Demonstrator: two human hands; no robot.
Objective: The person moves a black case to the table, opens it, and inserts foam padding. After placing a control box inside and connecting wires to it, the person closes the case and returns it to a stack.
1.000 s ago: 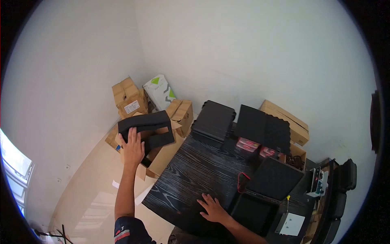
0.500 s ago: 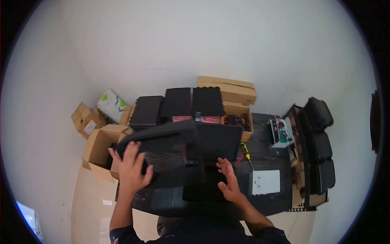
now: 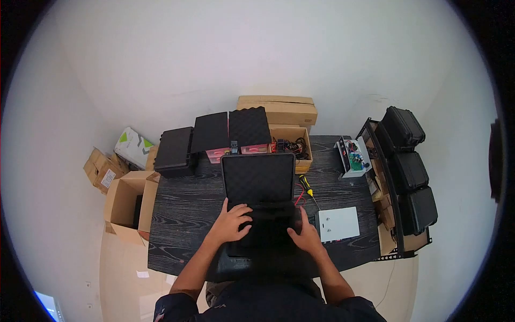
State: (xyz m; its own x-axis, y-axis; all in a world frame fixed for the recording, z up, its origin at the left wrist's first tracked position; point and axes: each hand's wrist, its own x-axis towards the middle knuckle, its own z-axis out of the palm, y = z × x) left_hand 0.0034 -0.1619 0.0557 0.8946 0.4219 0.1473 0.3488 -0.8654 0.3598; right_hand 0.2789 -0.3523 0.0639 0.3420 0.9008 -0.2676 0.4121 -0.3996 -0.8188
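A black hard case [image 3: 259,178] stands open in front of me, its raised lid lined with bumpy dark foam. A black foam insert [image 3: 268,228] appears to lie in its lower half; dark on dark, its edges are hard to make out. My left hand [image 3: 232,222] rests on the left part of the insert with fingers spread. At the right edge of the case is my right hand [image 3: 307,234], thumb inward and fingers stretched forward along the side. A yellow-and-black screwdriver [image 3: 306,185] and a white panel [image 3: 338,224] lie right of the case.
Black cases [image 3: 174,150] and dark foam sheets [image 3: 249,127] stand at the back left. Behind are a box of cables [image 3: 292,147] and a long carton [image 3: 276,110]. A circuit-board unit [image 3: 354,156] sits right, beside a rack of cases [image 3: 410,169]. An open carton [image 3: 120,201] stands left.
The foam piece that my left hand held up on the left has come down into the open case. Both hands now rest at the case. My view has shifted slightly.
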